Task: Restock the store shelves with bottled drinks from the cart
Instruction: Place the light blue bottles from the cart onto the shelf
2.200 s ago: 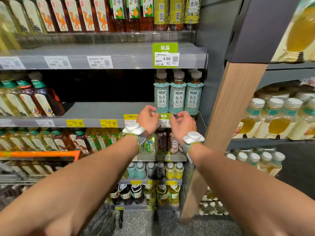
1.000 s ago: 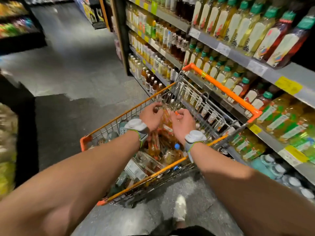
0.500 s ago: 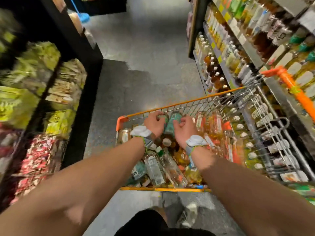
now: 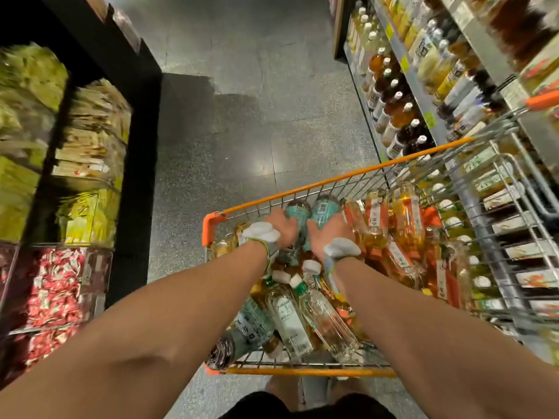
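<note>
Shelves (image 4: 453, 86), right of the aisle: rows of bottled drinks, upright, caps outward; the place the stock is bound for. Cart (image 4: 332, 181), orange-rimmed wire basket beside the shelves: holds a loose heap of bottles lying on their sides, amber ones (image 4: 405, 219) to the right, clear pale ones (image 4: 302, 316) nearest the person. Teal-labelled bottles, two, at the far end of the heap: left one (image 4: 298, 211), right one (image 4: 324, 208), side by side and touching. Left hand (image 4: 282, 226): fingers curled over the left teal bottle, closed on it as far as can be seen. Right hand (image 4: 328, 231): laid over the right teal bottle, fingers wrapped partly round; firmness of hold cannot be told. Step in hand, judged: lifting the pair out. Advice: grip each round the body, not the cap; raise straight up so neighbours do not roll; clear the rim before turning to the shelves.
</note>
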